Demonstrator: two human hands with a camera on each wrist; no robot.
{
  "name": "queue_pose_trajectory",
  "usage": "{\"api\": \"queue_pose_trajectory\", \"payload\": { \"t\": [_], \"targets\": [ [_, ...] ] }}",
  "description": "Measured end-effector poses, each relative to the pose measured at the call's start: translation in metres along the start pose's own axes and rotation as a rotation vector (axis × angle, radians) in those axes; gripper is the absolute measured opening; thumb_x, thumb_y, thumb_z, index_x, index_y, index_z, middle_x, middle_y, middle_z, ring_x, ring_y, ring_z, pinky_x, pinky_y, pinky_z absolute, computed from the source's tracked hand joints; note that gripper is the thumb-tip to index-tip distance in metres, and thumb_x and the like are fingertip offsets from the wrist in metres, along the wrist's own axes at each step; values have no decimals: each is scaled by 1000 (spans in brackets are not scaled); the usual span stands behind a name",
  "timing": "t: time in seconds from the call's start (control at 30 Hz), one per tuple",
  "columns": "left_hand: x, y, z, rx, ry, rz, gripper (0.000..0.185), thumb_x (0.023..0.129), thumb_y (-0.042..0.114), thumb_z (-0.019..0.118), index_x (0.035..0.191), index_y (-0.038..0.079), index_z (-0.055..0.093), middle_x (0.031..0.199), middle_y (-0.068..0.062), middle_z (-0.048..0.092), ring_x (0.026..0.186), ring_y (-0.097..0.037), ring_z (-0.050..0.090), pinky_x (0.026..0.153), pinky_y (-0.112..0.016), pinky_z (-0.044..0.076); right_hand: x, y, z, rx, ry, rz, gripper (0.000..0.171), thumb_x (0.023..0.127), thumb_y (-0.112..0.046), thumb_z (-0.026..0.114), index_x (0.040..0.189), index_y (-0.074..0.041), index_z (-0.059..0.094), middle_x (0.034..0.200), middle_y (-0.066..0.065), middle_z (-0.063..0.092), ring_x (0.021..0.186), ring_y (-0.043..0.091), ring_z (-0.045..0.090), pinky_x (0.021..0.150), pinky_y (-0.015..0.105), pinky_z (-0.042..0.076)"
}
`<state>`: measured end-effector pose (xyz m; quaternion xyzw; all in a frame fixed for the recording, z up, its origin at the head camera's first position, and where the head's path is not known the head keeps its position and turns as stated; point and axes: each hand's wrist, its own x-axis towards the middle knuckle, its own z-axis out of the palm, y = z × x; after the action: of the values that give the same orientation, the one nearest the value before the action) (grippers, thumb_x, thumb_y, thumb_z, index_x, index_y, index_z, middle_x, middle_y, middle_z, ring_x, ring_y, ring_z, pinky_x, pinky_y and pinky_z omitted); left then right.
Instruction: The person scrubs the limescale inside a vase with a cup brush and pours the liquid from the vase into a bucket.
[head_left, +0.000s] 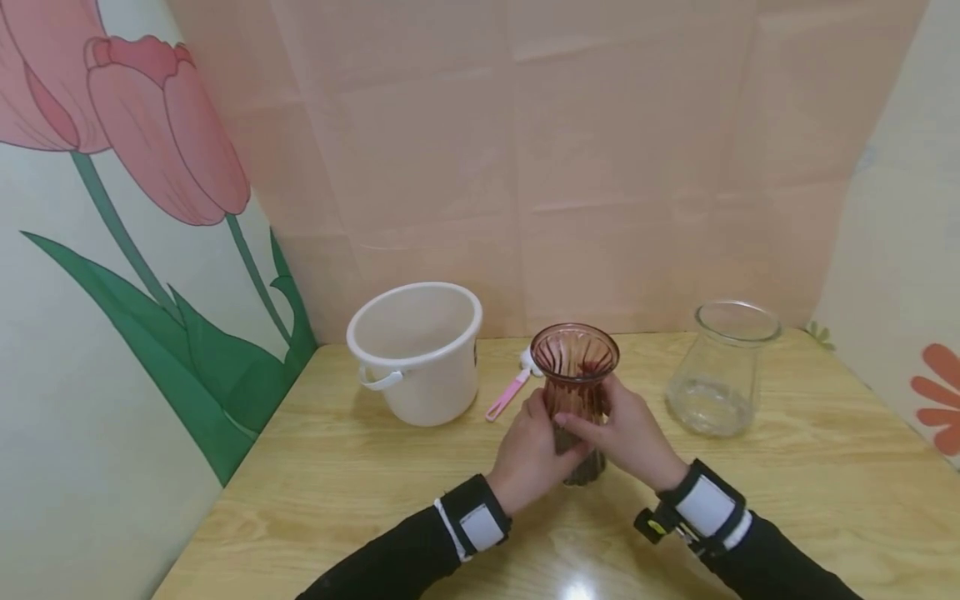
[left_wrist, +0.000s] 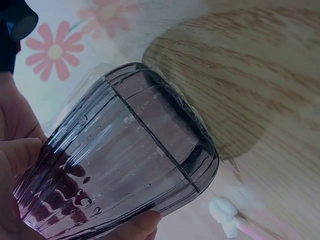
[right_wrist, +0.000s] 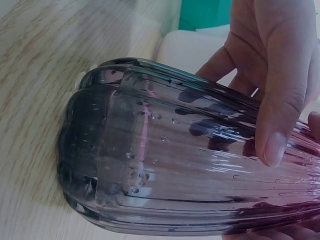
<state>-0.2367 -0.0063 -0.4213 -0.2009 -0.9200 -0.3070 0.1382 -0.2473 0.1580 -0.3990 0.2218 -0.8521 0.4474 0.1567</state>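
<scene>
A ribbed purple glass vase (head_left: 570,396) stands out at the front of the wood-grain table (head_left: 300,500), its flared mouth upward, and serves as the landmark for everything else. Both hands are clamped on it: the left hand (head_left: 532,454) curls round its left side and the right hand (head_left: 637,433) its right, close together, with the 2 thumbs across its front. Whether the base touches the table or hangs just above it cannot be told. The wrist views show droplets (right_wrist: 175,120) dotting the ribbed glass; whether any water lies inside is hard to tell. Behind the vase and to its left sits a white plastic bucket (head_left: 431,396), its inside visible only in part. Between bucket and vase lies a brush (head_left: 510,392) with a pink handle and white head, untouched by either hand. To the vase's right, well apart from it, a clear glass jar (head_left: 720,358) holds a shallow layer of water (head_left: 708,404). As for progress, the wet glass suggests that water has already met the vase, and the 2-handed grip is complete; letting go of it is not yet done, and the other 3 objects await any handling.
</scene>
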Motion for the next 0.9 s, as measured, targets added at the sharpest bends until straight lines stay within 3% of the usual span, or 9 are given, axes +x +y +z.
{"api": "queue_pose_trajectory", "payload": {
  "t": [0.63,0.9],
  "targets": [
    [-2,-5,-3,-31,-16,29,89,84,56,69,140,-3,33,126,-19,54,111,-25,58,91,-35,50,-1,0,1,8,6,-22,75,83,-28,79,141,-3,38,133,25,52,114,41,56,90,57,47],
    [2,-13,-16,-129,-64,71,72,84,47,73,135,6,43,125,-7,55,111,-17,58,94,-30,47,0,1,3,12,6,-22,73,82,-30,79,139,-3,41,130,23,56,112,38,58,89,54,49]
  ]
}}
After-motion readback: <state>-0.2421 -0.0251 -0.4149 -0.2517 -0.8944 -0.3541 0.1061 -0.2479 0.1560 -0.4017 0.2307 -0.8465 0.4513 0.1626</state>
